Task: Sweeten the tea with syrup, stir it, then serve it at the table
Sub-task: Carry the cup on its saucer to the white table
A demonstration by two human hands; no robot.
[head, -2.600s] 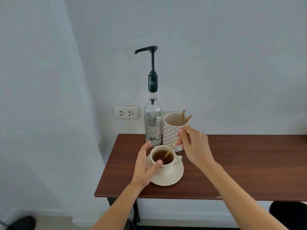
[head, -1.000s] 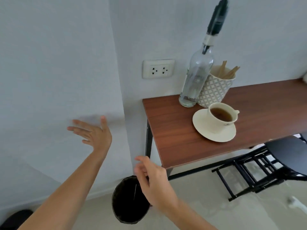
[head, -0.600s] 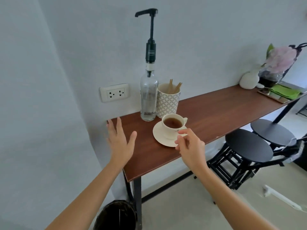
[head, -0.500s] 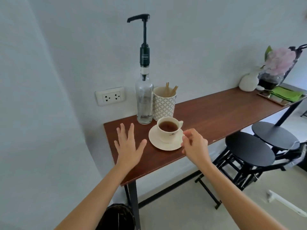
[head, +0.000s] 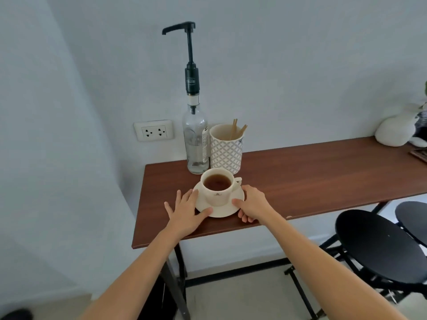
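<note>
Both hands are closing in on the saucer (head: 227, 210) now, at the near edge of the worktop (head: 312, 176). The left hand (head: 186, 212) is laying its thumb on the rim, and the right hand (head: 253, 204) is doing likewise; neither grip is lifting yet. The cup (head: 217, 189) is sitting on it full of tea, no stirrer inside, so sweetening and stirring are looking finished. Behind, the syrup bottle (head: 196, 144) and stick holder (head: 226, 148) are standing idle. Serving is what remains.
</note>
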